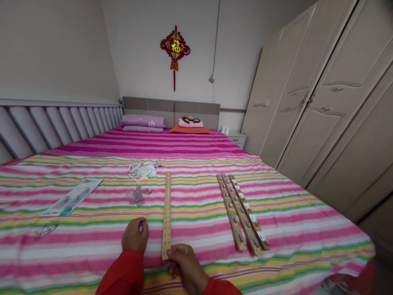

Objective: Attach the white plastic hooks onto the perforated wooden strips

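A pale wooden strip [167,213] with rows of small holes lies lengthwise on the striped bedspread. My right hand [187,262] pinches its near end between thumb and fingers. Just left of the strip, my left hand [135,235] is closed, its fingers curled inward; whatever it may hold is hidden. Beyond that hand lies a little heap of clear plastic pieces [138,195]. To the right, three wooden strips [241,215] lie side by side with shiny metal pieces along them; the rightmost also carries white pieces.
Farther off are several small printed packets [143,170]. At left lie a long clear package [73,197] and a thin loop of cord or wire [46,229]. Folded purple bedding [143,122] rests by the headboard [147,105]. A wardrobe [325,102] stands along the right side.
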The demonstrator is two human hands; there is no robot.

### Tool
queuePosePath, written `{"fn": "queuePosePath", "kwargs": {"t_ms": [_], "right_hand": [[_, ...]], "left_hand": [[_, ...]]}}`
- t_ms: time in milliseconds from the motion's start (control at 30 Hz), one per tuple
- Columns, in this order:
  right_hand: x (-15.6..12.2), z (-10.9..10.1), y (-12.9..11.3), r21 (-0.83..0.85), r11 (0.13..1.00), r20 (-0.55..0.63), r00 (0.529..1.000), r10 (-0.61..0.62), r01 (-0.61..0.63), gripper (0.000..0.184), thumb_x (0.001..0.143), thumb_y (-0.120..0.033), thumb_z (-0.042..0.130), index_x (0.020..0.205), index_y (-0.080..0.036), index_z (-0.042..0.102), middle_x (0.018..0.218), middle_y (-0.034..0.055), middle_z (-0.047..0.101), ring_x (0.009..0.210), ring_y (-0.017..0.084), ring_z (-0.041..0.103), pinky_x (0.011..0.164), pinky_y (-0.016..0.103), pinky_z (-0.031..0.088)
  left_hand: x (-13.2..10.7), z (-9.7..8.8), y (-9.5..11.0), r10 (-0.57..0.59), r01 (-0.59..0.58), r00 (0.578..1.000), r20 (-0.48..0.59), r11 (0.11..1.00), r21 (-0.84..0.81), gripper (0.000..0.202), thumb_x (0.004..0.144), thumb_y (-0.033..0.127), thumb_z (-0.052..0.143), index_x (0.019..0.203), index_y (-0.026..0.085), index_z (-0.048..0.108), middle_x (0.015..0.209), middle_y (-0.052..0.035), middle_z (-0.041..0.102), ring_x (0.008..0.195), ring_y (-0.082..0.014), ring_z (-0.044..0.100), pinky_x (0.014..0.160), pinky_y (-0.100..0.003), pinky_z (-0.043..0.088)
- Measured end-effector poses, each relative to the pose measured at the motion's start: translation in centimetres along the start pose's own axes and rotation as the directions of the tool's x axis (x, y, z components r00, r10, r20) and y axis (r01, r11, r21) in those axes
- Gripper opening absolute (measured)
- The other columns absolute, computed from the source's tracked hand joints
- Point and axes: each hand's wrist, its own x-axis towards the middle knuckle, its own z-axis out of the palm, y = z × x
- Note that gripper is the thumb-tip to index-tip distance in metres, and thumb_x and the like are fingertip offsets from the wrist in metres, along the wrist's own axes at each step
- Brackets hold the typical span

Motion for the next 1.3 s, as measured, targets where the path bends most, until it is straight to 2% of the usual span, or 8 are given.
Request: {"fn": "queuePosePath", "kwargs": {"t_ms": [267,467,633,767,867,1000,1133,1300], "right_hand": [[-2.8,-3.6,0.2,-0.125,0.990,0.000,0.998,-0.065,0.064,0.040,0.065,-0.050,0.073,0.070,-0.010,0.069,0.047,0.0002,0.059,0.031,0.004,0.038,0.033,0.016,0.024],[-3.9,-5.9,0.5,-0.187,0.980,0.000,0.997,-0.075,0.073,0.044,0.065,-0.055,0.072,0.074,-0.012,0.070,0.039,-0.0037,0.051,0.030,0.005,0.034,0.033,0.018,0.025],[-4.1,-6.3,1.0,-0.149,0.987,-0.008,0.998,-0.055,0.053,0.046,0.062,-0.057,0.073,0.075,-0.013,0.068,0.047,0.0002,0.059,0.032,0.007,0.044,0.034,0.017,0.027],[-4.1,-6.4,1.2,-0.041,0.999,-0.022,0.999,-0.029,0.028,0.049,0.062,-0.059,0.073,0.075,-0.013,0.066,0.055,0.0040,0.065,0.033,0.007,0.047,0.034,0.017,0.026],[-4.0,-6.6,1.3,0.027,0.999,-0.059,0.997,-0.041,0.043,0.051,0.062,-0.062,0.072,0.077,-0.013,0.065,0.055,0.0036,0.064,0.032,0.007,0.047,0.034,0.017,0.026],[-4.1,-6.7,1.2,0.054,0.996,-0.094,0.994,-0.060,0.065,0.049,0.062,-0.059,0.074,0.077,-0.013,0.066,0.052,0.0015,0.061,0.032,0.006,0.045,0.035,0.017,0.026],[-4.4,-6.7,1.2,0.047,0.994,-0.137,0.986,-0.092,0.100,0.050,0.062,-0.058,0.074,0.082,-0.013,0.068,0.053,0.0012,0.060,0.033,0.005,0.043,0.034,0.017,0.026],[-4.7,-6.7,1.1,0.004,0.993,-0.167,0.980,-0.113,0.115,0.052,0.063,-0.060,0.073,0.081,-0.011,0.068,0.054,0.0013,0.060,0.033,0.005,0.043,0.033,0.016,0.025]], "left_hand": [[-0.1,-0.2,0.3,-0.001,0.000,0.999,-0.037,0.999,-0.039,0.016,0.075,0.027,0.046,0.078,0.020,0.059,0.076,-0.0051,0.065,0.073,-0.0183,0.059,0.069,-0.029,0.046],[-0.1,-0.7,0.9,-0.149,0.147,0.989,-0.001,0.976,-0.160,0.015,0.070,0.029,0.049,0.076,0.021,0.060,0.074,-0.0040,0.064,0.070,-0.0177,0.059,0.063,-0.028,0.046],[1.2,-1.1,0.7,-0.434,0.408,0.901,0.009,0.839,-0.360,0.024,0.066,0.035,0.054,0.081,0.018,0.061,0.071,-0.0025,0.062,0.065,-0.0162,0.057,0.064,-0.029,0.049],[4.2,-1.3,-0.2,-0.544,0.479,0.839,-0.014,0.751,-0.454,0.028,0.065,0.035,0.054,0.084,0.015,0.058,0.073,-0.0029,0.061,0.071,-0.0166,0.059,0.070,-0.031,0.049],[6.6,-1.3,-0.8,-0.567,0.508,0.823,-0.019,0.751,-0.422,0.031,0.062,0.033,0.058,0.085,0.013,0.058,0.079,-0.0052,0.062,0.071,-0.0170,0.059,0.071,-0.032,0.050],[8.4,-1.3,-1.3,-0.549,0.534,0.836,0.016,0.806,-0.254,0.030,0.058,0.033,0.063,0.081,0.014,0.061,0.081,-0.0077,0.064,0.069,-0.0185,0.060,0.071,-0.033,0.049],[8.6,-1.4,-1.6,-0.533,0.537,0.843,0.069,0.828,-0.164,0.012,0.062,0.029,0.059,0.066,0.018,0.059,0.066,-0.0039,0.063,0.067,-0.0207,0.061,0.069,-0.034,0.047],[8.2,-1.6,-1.3,-0.500,0.506,0.862,0.078,0.845,-0.174,0.008,0.063,0.027,0.055,0.060,0.019,0.055,0.059,-0.0018,0.060,0.061,-0.0194,0.059,0.064,-0.031,0.046]]}}
